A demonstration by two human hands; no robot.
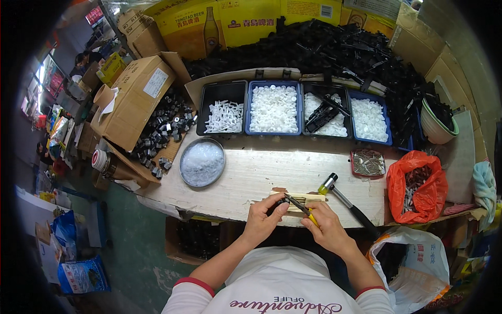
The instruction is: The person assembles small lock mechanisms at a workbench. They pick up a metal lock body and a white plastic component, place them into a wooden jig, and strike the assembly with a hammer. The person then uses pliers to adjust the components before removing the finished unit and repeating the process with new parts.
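Observation:
My left hand (265, 215) is closed around a small black part (275, 206), mostly covered by the fingers. In my right hand (329, 226) is a yellow-handled tool (312, 217) with a slim dark metal shaft; its exact kind is hard to make out. The shaft points left and its tip meets the black part at my left fingertips. Both hands are at the table's front edge, over a pale wooden block (300, 198). Just right of the block lies a hammer (345, 198) with a black grip, its head toward the block.
Bins of white plastic parts (274, 109) line the table's back, with black parts (327, 112) lying in one. A round metal dish (202, 162), a red tray of pins (368, 163) and a red bag (417, 187) stand nearer. Black pieces (314, 49) heap behind; a carton (133, 99) stands left.

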